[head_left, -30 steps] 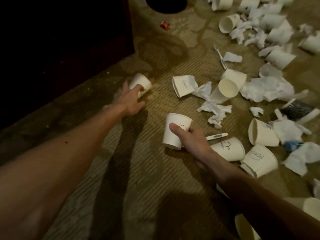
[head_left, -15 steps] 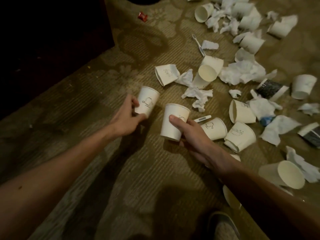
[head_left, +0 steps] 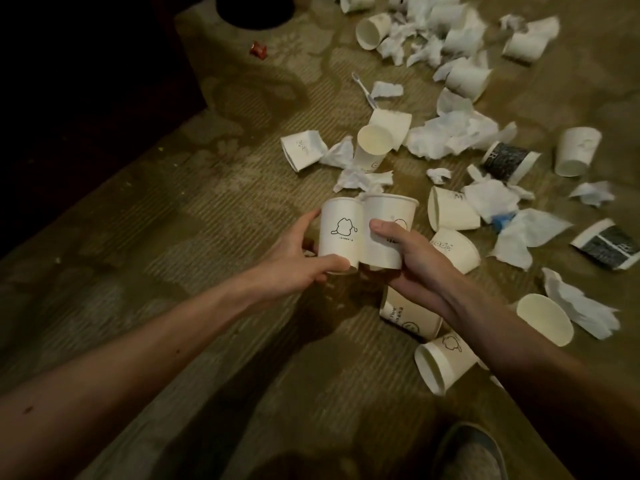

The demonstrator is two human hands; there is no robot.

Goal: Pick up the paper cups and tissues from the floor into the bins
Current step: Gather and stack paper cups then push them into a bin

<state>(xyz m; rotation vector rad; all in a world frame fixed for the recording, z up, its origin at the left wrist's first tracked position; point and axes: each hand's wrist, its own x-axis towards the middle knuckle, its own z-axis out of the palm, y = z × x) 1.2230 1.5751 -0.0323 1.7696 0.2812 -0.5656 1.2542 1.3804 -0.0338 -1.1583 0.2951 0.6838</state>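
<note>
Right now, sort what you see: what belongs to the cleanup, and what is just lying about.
Job: left cup held by the left hand; right cup held by the right hand; loose cups; crumpled tissues; dark round container, likely a bin.

Lying about: red wrapper; toothbrush; blue scrap; shoe.

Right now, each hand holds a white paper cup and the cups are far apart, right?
No. The left hand grips the left cup, the right hand the right cup, but they are side by side, touching, not far apart. The head view shows it.
</note>
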